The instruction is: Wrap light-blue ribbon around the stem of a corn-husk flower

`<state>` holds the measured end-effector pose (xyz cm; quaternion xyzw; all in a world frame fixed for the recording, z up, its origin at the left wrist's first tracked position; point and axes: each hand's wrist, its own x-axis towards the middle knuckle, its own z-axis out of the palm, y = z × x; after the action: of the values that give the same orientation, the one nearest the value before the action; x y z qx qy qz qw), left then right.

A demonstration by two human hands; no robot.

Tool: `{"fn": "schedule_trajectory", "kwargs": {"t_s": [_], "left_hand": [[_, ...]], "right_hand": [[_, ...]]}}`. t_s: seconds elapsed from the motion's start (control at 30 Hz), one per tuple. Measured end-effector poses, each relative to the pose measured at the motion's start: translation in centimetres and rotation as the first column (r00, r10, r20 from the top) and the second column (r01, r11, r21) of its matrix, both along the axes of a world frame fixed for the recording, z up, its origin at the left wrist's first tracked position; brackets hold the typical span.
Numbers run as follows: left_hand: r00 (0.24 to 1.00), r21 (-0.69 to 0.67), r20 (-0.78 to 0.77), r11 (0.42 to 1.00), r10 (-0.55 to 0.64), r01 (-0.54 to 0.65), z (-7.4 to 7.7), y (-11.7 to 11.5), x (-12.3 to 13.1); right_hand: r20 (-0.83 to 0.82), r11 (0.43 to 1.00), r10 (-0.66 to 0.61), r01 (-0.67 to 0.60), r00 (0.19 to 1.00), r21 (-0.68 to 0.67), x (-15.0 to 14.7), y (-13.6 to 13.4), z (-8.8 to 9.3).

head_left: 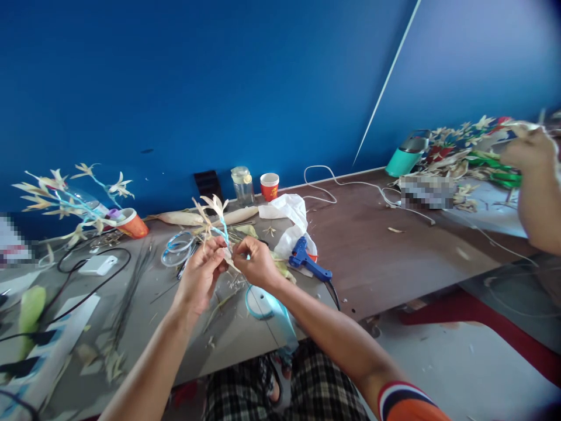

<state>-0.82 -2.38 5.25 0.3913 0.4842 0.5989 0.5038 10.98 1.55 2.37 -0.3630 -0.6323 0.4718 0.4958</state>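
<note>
Above the table, between my two hands, stands a small flower of pale dried husk petals (216,206) on a stem wrapped in light blue. My left hand (200,273) pinches the flower's lower part from the left. From the right, my right hand (256,261) is closed with its fingers pressed together at the stem. The fingers partly hide the join. Below my right hand lies a spool of light blue ribbon (260,303). Blue-and-white rings of tape (177,248) lie left of the hands. A blue glue gun (309,263) rests to the right.
An orange paper cup (132,224) holds several finished flower stems. Thin wires (134,286), a white adapter (98,265) and cables lie at left. A glass jar (242,185) and red cup (269,187) stand at the back. At far right, another person's hand (530,149) holds pale material.
</note>
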Motion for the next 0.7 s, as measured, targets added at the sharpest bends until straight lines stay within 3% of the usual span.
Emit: {"fn": "schedule_trajectory", "kwargs": {"t_s": [0.07, 0.17, 0.33, 0.43, 0.53, 0.6, 0.7], "left_hand": [[0.996, -0.024, -0.055, 0.997, 0.074, -0.075, -0.8, -0.3, 0.2], [0.989, -0.034, -0.116, 0.995, 0.086, -0.091, -1.7, -0.5, 0.5], [0.994, -0.04, -0.093, 0.998, 0.048, -0.052, -1.3, -0.2, 0.7], [0.998, -0.042, -0.052, 0.998, 0.037, -0.04, -0.8, -0.1, 0.7], [0.999, -0.065, -0.03, 0.998, -0.014, 0.012, -0.6, -0.2, 0.6], [0.997, -0.092, -0.019, 0.993, -0.078, 0.076, -0.7, -0.3, 0.6], [0.992, -0.111, -0.011, 0.986, -0.125, 0.123, -0.7, -0.4, 0.5]], "right_hand": [[0.048, 0.998, -0.046, 0.044, 0.998, 0.049, 0.1, -0.1, 0.0], [0.085, 0.99, -0.099, 0.09, 0.991, 0.104, 0.2, -0.3, 0.0], [0.071, 0.988, -0.104, 0.095, 0.992, 0.119, 0.3, -0.3, 0.2], [-0.061, 0.998, -0.039, 0.035, 0.997, -0.058, 0.4, 0.1, 0.5], [-0.318, 0.962, 0.031, -0.114, 0.948, -0.247, 0.6, 0.5, 0.8], [-0.454, 0.939, 0.058, -0.204, 0.889, -0.279, 0.6, 0.7, 0.9], [-0.529, 0.922, 0.095, -0.274, 0.844, -0.272, 0.7, 0.7, 1.1]]}}
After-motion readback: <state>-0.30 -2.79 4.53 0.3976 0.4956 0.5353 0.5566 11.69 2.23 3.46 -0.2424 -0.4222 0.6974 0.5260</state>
